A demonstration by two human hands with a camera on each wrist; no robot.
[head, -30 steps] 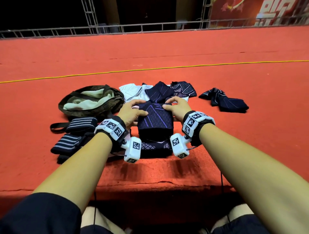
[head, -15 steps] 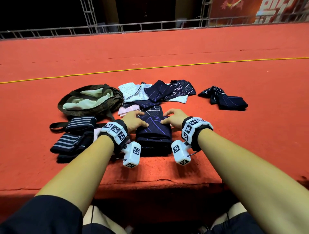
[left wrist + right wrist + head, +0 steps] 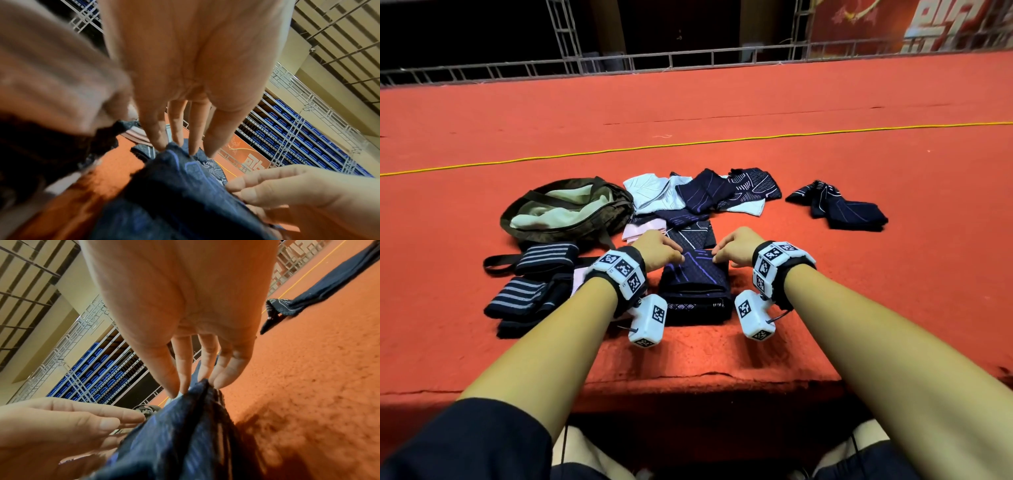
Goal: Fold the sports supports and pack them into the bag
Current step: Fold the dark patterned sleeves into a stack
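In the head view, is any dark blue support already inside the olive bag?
No: the olive bag lies open showing only its pale lining, while the dark blue supports lie on the red carpet beside it.

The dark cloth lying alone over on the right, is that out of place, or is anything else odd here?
Somewhat: that dark support lies crumpled on the red carpet, apart from the main pile beside the open bag. It is unfolded, not damaged. Both hands, left and right, hold the folded navy support.
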